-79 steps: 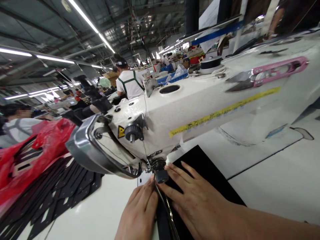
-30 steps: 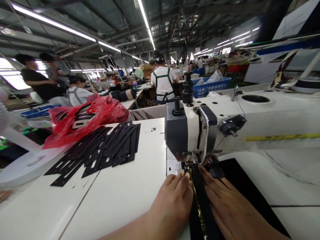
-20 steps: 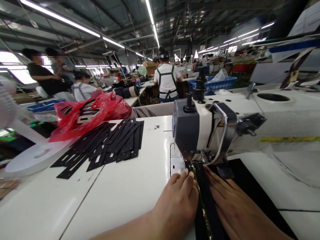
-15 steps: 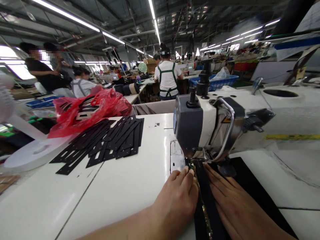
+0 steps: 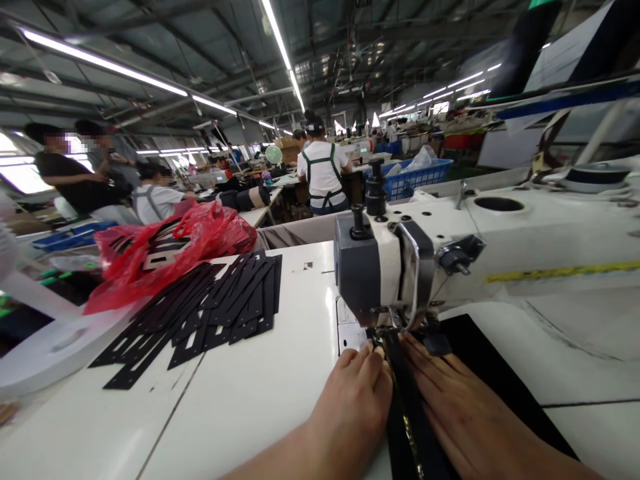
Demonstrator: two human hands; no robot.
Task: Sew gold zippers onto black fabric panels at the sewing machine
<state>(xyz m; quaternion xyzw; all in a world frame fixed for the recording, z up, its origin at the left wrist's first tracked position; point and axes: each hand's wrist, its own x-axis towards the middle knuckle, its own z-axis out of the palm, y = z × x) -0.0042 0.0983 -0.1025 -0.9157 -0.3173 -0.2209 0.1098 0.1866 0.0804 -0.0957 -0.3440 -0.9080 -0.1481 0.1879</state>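
Black fabric (image 5: 480, 353) lies under the head of a white and grey sewing machine (image 5: 357, 267), and a gold zipper (image 5: 407, 427) runs along a black strip toward the needle area. My left hand (image 5: 357, 393) is closed at the left edge of the strip, its fingertips pressed on the fabric close to the presser foot. Flat on the fabric to the right of the zipper rests my right hand (image 5: 450, 393), fingers stretched toward the foot. The needle itself is too small to make out.
Black cut pieces with slots (image 5: 240, 293) are piled on the white table (image 5: 270, 400) at left, beside a red plastic bag (image 5: 175, 247) and a white fan base (image 5: 65, 347). People stand and sit farther back, near a blue basket (image 5: 420, 177).
The camera view has shifted, so the machine appears farther left and the table pieces a little lower. Both hands keep nearly the same place on the fabric.
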